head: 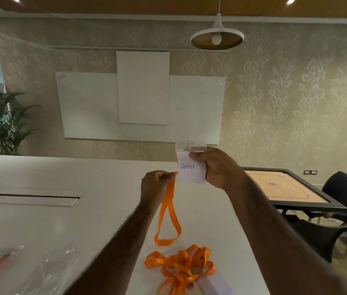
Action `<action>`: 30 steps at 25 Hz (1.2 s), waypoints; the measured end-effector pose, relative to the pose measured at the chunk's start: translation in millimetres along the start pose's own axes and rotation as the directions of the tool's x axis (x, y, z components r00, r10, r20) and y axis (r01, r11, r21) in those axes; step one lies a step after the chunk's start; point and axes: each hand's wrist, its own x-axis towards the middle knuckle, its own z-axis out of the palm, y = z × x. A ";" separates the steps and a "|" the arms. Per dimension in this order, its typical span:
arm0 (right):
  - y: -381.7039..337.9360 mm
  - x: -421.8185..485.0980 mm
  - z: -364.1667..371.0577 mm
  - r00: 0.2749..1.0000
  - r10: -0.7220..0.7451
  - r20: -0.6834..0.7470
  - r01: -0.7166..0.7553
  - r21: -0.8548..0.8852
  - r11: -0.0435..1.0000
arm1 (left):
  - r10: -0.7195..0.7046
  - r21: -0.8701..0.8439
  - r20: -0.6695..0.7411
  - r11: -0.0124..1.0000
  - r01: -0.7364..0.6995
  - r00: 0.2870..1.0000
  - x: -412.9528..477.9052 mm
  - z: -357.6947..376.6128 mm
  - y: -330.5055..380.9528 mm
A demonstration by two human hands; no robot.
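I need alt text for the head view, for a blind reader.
The right hand holds up a clear badge holder with a card reading "Apple"; the left hand pinches an orange lanyard. More lanyards lie on the white table.

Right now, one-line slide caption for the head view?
Right hand holds a clear badge holder marked APPLE; left hand pinches an orange lanyard loop above a white table.

Orange lanyard (167, 211), white badge card (190, 168) with blue lettering, white table (62, 177), beige leaf-patterned wallpaper (296, 92)
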 end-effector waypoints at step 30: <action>20.4 12.5 -10.6 0.990 -0.024 -0.141 0.004 -0.136 0.991 | 0.220 -0.605 0.455 0.787 0.119 0.863 -25.0 28.2 12.6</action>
